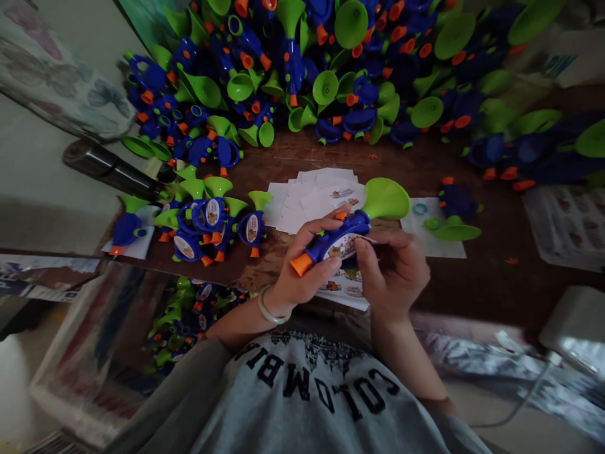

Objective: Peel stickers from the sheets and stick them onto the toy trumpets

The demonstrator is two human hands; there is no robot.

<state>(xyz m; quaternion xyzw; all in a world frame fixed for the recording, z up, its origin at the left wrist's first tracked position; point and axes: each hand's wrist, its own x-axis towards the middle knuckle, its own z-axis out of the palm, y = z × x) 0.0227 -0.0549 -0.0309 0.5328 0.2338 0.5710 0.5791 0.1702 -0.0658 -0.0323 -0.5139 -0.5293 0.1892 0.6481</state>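
My left hand (300, 274) is wrapped round a toy trumpet (357, 222) with a blue body, a green bell and an orange mouthpiece. The bell points up and to the right, the mouthpiece down and to the left. On its oval side lies a printed sticker (344, 246). My right hand (399, 274) pinches the right end of this sticker between thumb and forefinger, against the trumpet. Beneath both hands, a printed sticker sheet (350, 291) is partly hidden. White paper sheets (312, 198) lie spread just behind the trumpet.
Toy trumpets (293, 63) are heaped along the back of the brown table (496, 265). Stickered trumpets (212, 214) cluster at left, beside a dark bottle (111, 167). Below the table edge, a plastic-lined box (70, 353) holds more. One trumpet (457, 205) lies on paper at right.
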